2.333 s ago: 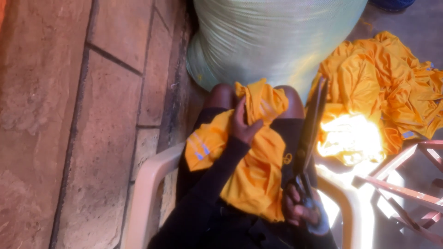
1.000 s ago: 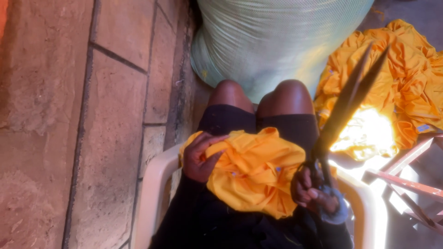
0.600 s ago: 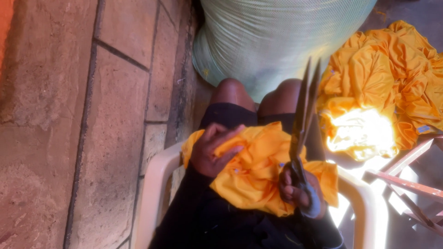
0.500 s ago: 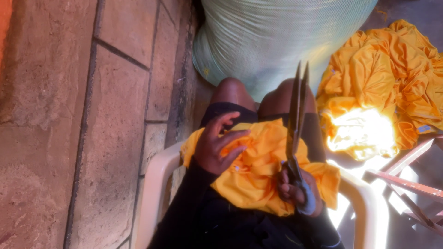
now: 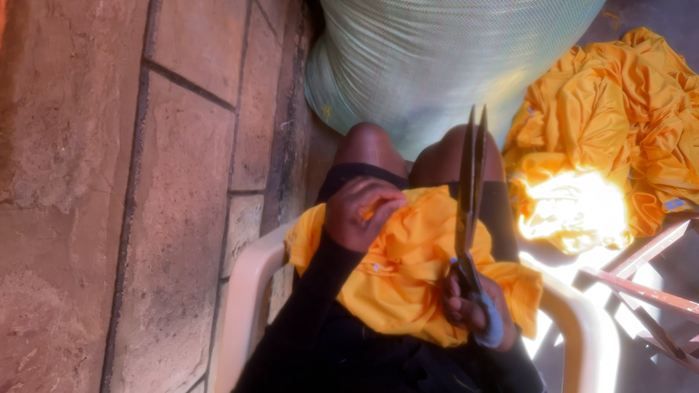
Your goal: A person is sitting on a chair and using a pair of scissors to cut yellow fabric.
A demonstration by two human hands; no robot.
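the fingers of the left hand [image 5: 362, 215] are curled in and pinching a fold of the yellow cloth [image 5: 408, 273], bunching it near its upper edge. the right hand [image 5: 473, 309] is closed round the handles of a pair of scissors [image 5: 470, 196], the fingers through the loops as far as can be seen, with the long blades pointing up and away and almost closed, only a thin gap showing between them. the blades stand above the cloth, and whether they touch it cannot be told. the cloth lies crumpled across the lap, spread between the two hands and hanging a little over the right thigh. it looks light, thin and limp, so it will likely sag and slide unless held at a fold or hem and pulled taut. the person sits in a pale plastic chair [image 5: 244, 298] beside a stone wall [image 5: 109, 182]. past the knees rests a big pale green sack [image 5: 437, 65], and to the right a heap of yellow fabric [image 5: 611, 145] lies on the ground, near a reddish metal frame [image 5: 648, 291].
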